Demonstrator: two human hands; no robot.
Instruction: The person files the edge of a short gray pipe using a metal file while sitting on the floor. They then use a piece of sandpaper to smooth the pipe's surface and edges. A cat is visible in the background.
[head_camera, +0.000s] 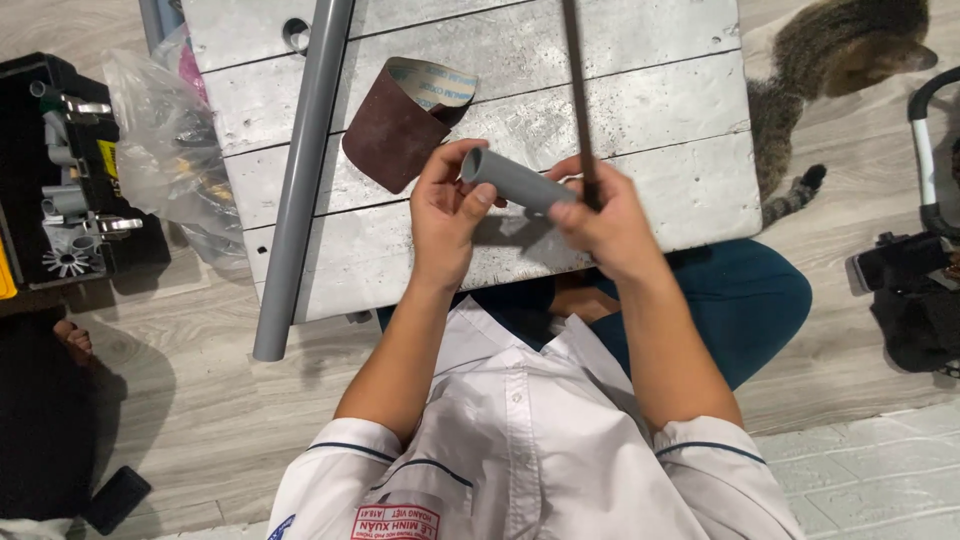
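wooden floor carries a pale table (640, 110). above its near edge, left hand (442, 215) has its grip clamped on a short pipe (520, 182); right hand (605, 225) is clamped on a thin rod (578, 90). sandpaper (400, 125) and long pipe (305, 170) lie by the left edge.

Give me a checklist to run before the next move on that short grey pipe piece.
1. Left hand grip on the short grey pipe: ok, fingers wrapped round its open end.
2. Right hand on the pipe's other end: ok; it also holds a thin dark rod.
3. Rod tip position against the pipe: cannot tell, hidden by fingers.
4. Sandpaper sheet within reach on the board: ok.
5. Long grey pipe secure: not ok, it overhangs the board edge.
6. Cat away from the work: not ok, right beside the board.
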